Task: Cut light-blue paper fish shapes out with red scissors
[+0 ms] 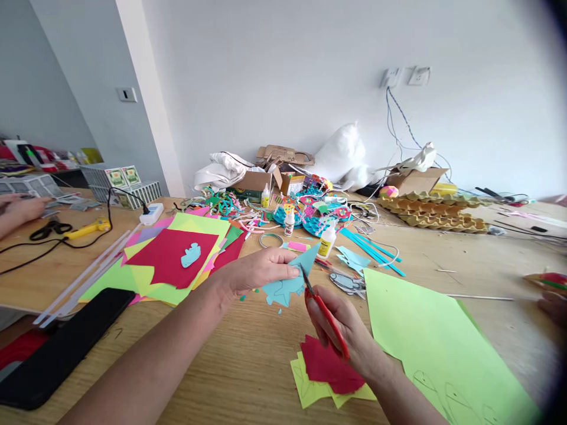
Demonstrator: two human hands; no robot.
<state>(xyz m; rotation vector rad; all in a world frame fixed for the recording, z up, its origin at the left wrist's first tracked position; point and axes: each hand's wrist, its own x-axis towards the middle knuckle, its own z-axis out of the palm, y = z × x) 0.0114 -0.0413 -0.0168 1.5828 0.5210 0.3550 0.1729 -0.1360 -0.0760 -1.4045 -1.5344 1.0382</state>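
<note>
My left hand (pixel 261 268) pinches a piece of blue paper (pixel 287 289) that has pencil lines drawn on it. Red-handled scissors (pixel 330 324) are gripped in my right hand (pixel 343 321), their blades at the paper's right side near my left fingertips. Small blue scraps lie on the table just below the paper. Under my right hand are red paper pieces (pixel 330 366) on top of yellow paper (pixel 305 383). A cut-out blue paper shape (pixel 191 255) rests on a red sheet (pixel 170 251) at the left.
A green sheet with drawn fish outlines (pixel 425 330) lies at right. Behind are a glue bottle (pixel 326 241), a grey fish cut-out (pixel 348 283) and egg trays (pixel 434 212). A black phone-like slab (pixel 66 348) sits front left. Another person's hand (pixel 24 206) shows far left.
</note>
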